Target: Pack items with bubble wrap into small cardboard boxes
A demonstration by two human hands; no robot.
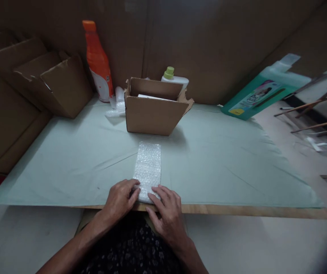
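Observation:
A strip of bubble wrap (148,167) lies flat on the pale green sheet (223,167), running from the table's near edge toward a small open cardboard box (152,114). My left hand (120,199) rests palm down on the strip's near left corner. My right hand (166,209) presses fingers down on its near right corner. Both hands lie flat, fingers spread, gripping nothing. Something white sits inside the box, mostly hidden by its wall.
An orange bottle (97,62) stands at the back left beside folded cardboard boxes (49,82). A white bottle with a green cap (173,78) stands behind the box. A teal package (263,93) leans at the back right, with wooden sticks (314,104) beyond it.

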